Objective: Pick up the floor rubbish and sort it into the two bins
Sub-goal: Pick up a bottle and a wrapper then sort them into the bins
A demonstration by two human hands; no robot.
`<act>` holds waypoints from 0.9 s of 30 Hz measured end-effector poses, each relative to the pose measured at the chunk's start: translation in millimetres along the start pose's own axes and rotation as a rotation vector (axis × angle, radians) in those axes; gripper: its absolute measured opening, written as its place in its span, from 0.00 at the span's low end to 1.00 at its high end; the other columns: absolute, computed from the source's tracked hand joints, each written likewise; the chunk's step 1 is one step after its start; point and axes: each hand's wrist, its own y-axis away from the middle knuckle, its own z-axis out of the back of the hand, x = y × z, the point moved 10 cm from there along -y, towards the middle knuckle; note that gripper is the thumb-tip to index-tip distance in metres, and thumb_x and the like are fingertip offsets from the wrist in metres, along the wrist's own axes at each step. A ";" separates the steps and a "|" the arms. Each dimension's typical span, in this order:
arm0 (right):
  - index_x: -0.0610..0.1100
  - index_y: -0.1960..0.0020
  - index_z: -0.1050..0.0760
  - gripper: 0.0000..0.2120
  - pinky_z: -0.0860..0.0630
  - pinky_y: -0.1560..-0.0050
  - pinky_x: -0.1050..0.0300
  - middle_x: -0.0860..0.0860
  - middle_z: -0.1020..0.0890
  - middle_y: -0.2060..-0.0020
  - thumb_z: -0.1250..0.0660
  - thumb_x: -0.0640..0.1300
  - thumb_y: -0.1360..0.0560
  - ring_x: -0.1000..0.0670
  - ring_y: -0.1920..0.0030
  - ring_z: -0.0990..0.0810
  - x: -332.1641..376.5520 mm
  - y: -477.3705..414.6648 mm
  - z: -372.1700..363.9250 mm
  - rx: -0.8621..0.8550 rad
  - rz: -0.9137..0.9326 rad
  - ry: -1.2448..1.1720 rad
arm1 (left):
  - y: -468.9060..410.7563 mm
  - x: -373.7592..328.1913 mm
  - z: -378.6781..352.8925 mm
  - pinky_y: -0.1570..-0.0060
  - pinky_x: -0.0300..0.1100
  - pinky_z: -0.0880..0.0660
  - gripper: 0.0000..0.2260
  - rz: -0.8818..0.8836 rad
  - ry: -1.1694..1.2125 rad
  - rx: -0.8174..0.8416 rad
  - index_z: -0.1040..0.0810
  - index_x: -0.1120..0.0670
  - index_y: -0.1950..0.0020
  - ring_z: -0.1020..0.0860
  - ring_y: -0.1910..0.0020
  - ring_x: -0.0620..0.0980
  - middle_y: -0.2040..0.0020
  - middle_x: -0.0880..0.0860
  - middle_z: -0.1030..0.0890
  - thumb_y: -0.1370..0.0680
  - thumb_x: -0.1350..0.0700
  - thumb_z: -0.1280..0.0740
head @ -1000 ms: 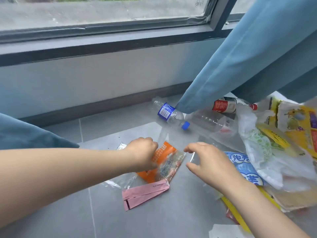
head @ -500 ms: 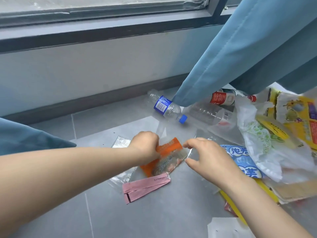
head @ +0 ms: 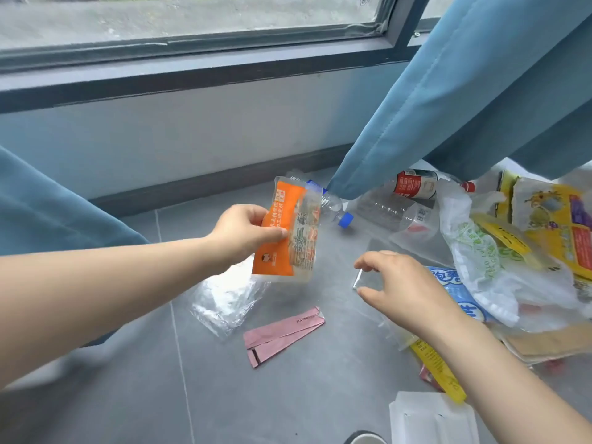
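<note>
We saw bare grey floor open in front and to the left, up to the dark skirting under the window wall. The right side was crowded w/ litter, and the blue curtain hem hung down to the bottles.

The left hand pinched the orange wrapper by its left edge, thumb on the front, holding it upright off the floor. The right hand hovered w/ fingers and thumb curved apart, holding nothing, over a clear film; contact couldn't be told.

Vs 0.5 s ago: the wrapper had lain on the floor btwn both hands. Now it was lifted, hiding the blue label of the blue-capped bottle, and the right hand had drawn off it. The clear bag and pink sleeve lay uncovered.

Writing: "PLA" on the pink sleeve. Chinese chars on the wrapper, the blue packet and the red-label bottle, too small to read.
</note>
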 end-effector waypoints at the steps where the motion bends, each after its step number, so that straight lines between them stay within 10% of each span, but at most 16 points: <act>1: 0.52 0.38 0.26 0.17 0.27 0.43 0.55 0.56 0.22 0.42 0.33 0.46 0.27 0.53 0.40 0.24 0.5 1.3 1.3 -0.002 0.002 0.003 | 4.1 2.4 -1.8 0.51 0.47 0.19 0.08 0.029 0.016 0.049 0.18 0.61 0.52 0.17 0.58 0.53 0.55 0.57 0.15 0.28 0.60 0.26; 5: 0.51 0.38 0.26 0.17 0.27 0.42 0.55 0.55 0.22 0.42 0.33 0.46 0.27 0.52 0.40 0.24 2.6 5.1 7.8 -0.013 0.006 0.004 | 31.2 34.4 -25.2 0.67 0.35 0.25 0.05 0.095 -0.280 0.240 0.20 0.58 0.63 0.23 0.70 0.47 0.67 0.53 0.20 0.29 0.60 0.26; 13: 0.52 0.37 0.26 0.18 0.27 0.42 0.55 0.55 0.22 0.42 0.34 0.46 0.27 0.51 0.40 0.25 7.0 0.3 -0.7 0.010 -0.001 0.034 | 50.0 89.0 -67.3 0.65 0.40 0.31 0.15 -0.005 -0.768 0.349 0.34 0.53 0.70 0.28 0.64 0.49 0.66 0.49 0.30 0.31 0.54 0.30; 17: 0.52 0.36 0.28 0.19 0.27 0.43 0.55 0.53 0.23 0.40 0.35 0.46 0.26 0.49 0.39 0.25 5.5 -11.7 -16.0 0.072 -0.009 0.087 | 48.7 80.6 -73.2 0.49 0.43 0.28 0.11 -0.185 -0.905 0.318 0.28 0.51 0.59 0.28 0.48 0.52 0.49 0.50 0.32 0.30 0.47 0.30; 27: 0.49 0.35 0.28 0.20 0.28 0.44 0.55 0.51 0.23 0.39 0.35 0.45 0.27 0.47 0.39 0.25 13.3 -54.6 -18.0 0.086 0.012 0.118 | 45.1 88.1 -88.0 0.54 0.46 0.31 0.17 -0.253 -1.118 0.372 0.31 0.57 0.43 0.25 0.47 0.58 0.44 0.57 0.28 0.27 0.52 0.31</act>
